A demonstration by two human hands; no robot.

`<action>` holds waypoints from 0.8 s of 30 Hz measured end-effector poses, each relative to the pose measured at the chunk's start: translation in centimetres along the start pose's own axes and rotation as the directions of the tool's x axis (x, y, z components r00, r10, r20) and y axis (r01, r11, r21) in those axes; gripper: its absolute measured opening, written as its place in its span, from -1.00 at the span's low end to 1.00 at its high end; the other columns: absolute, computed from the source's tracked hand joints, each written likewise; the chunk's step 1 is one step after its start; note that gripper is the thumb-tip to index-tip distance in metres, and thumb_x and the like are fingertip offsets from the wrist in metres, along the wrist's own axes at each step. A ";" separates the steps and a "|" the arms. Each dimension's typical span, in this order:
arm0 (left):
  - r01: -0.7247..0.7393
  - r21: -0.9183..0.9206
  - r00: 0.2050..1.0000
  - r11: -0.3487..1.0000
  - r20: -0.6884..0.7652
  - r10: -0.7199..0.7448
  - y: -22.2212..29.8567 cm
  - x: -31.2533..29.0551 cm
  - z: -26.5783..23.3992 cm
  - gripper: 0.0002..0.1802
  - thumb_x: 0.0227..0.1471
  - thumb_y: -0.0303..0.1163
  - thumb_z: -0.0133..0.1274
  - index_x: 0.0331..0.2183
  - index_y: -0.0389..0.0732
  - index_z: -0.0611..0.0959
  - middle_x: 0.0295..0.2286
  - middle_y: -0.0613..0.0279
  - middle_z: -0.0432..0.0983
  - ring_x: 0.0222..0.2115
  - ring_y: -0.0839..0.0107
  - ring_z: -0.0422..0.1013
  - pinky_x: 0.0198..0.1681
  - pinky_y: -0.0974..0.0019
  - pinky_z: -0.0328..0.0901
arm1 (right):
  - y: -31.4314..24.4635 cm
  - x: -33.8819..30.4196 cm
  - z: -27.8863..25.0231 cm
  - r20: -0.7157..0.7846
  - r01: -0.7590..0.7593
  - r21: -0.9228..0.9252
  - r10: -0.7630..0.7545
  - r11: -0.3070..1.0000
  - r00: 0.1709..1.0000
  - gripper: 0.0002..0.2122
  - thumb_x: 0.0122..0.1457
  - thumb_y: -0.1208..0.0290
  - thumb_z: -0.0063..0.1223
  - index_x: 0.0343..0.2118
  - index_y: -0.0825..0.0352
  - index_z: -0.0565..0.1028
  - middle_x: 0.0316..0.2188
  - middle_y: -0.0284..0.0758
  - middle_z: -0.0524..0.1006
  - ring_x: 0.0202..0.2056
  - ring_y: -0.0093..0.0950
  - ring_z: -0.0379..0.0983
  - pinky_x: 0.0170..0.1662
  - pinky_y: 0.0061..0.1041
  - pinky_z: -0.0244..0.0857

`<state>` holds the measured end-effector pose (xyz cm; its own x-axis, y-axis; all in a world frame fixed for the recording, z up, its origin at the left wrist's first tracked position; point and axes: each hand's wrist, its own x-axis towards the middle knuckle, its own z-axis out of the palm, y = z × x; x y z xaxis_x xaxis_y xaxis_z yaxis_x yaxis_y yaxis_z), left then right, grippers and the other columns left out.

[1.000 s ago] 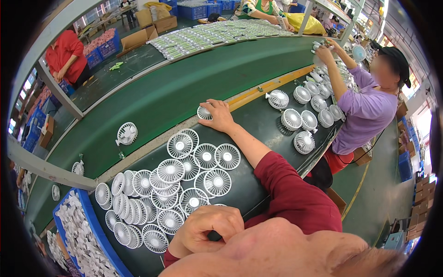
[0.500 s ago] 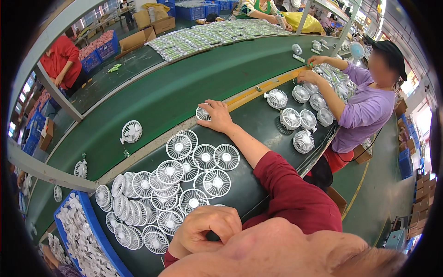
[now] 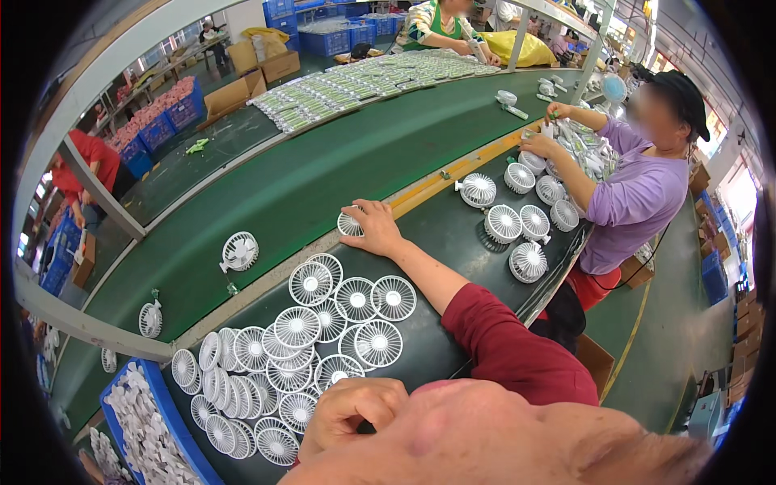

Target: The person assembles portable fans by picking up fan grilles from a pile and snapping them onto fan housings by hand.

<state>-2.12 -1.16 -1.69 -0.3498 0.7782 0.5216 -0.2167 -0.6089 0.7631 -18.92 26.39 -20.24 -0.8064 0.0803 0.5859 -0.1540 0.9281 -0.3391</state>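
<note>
- Spread the right hand [image 3: 372, 230] around a round white ribbed part [image 3: 350, 224], with thumb at its lower edge and fingers across its upper edge, right at the grey ledge [image 3: 267, 281].
- Curled the left hand [image 3: 349, 414] into a loose fist low in view; could not tell its contents, if any.
- Had a heap of round white grilles [image 3: 297, 327] between the hands and out to the left on the dark green table [image 3: 436, 242], many overlapping, some tilted on edge.
- Had white fan heads [image 3: 503, 224] standing in a loose group beyond the right forearm.
- Had a blue bin [image 3: 182, 428] full of small white pieces [image 3: 149, 428] just past the heap's left end.
- Faced a green conveyor belt [image 3: 339, 170] bearing a single fan head [image 3: 240, 252] left of the right hand.
- Had a co-worker in purple [image 3: 638, 174] at the right, both hands over small pieces.
- Had rows of green-and-white pieces [image 3: 364, 85] across the belt, before a person in a green apron [image 3: 449, 32].
</note>
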 end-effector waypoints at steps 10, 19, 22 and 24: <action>0.032 -0.015 0.998 0.999 -0.048 -0.033 0.2 0.6 0.4 -0.74 -0.16 -0.43 0.29 -0.53 -0.26 0.49 -0.58 0.16 0.47 -0.57 0.30 0.38 -0.52 0.33 0.23 | -0.2 0.2 -0.1 0.022 -0.010 0.005 0.010 1.000 1.000 -0.43 -0.12 0.02 0.28 -0.01 0.14 0.48 0.01 -0.17 0.39 0.06 -0.19 0.26 0.14 -0.16 0.03; 0.056 0.023 0.998 0.998 -0.031 -0.055 -0.5 0.2 0.0 -0.74 -0.16 -0.40 0.30 -0.52 -0.26 0.51 -0.58 0.18 0.48 -0.56 0.30 0.38 -0.48 0.31 0.26 | 0.0 0.1 -0.2 0.042 -0.026 0.016 0.025 1.000 0.999 -0.42 -0.11 0.02 0.27 0.00 0.14 0.47 0.03 -0.17 0.38 0.07 -0.19 0.26 0.15 -0.16 0.02; 0.053 0.043 0.998 0.998 -0.019 -0.053 0.0 0.6 0.1 -0.74 -0.15 -0.39 0.30 -0.51 -0.26 0.52 -0.57 0.19 0.49 -0.55 0.29 0.40 -0.47 0.31 0.28 | -0.2 0.3 -0.1 0.050 -0.030 0.019 0.029 0.999 0.998 -0.42 -0.11 0.01 0.27 0.00 0.14 0.47 0.03 -0.17 0.38 0.07 -0.19 0.26 0.15 -0.16 0.02; 0.048 0.059 0.999 0.997 -0.018 -0.047 0.1 0.8 0.2 -0.74 -0.15 -0.38 0.30 -0.50 -0.26 0.52 -0.57 0.20 0.50 -0.54 0.29 0.41 -0.46 0.31 0.29 | -0.4 0.4 0.0 0.046 -0.027 0.021 0.026 0.999 0.999 -0.42 -0.11 0.01 0.27 0.01 0.14 0.47 0.03 -0.18 0.38 0.08 -0.19 0.25 0.16 -0.16 0.01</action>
<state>-2.25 -0.56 -1.13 -0.3556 0.8030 0.4782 -0.1791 -0.5607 0.8084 -19.15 26.08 -19.85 -0.8356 0.0877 0.5424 -0.1442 0.9176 -0.3705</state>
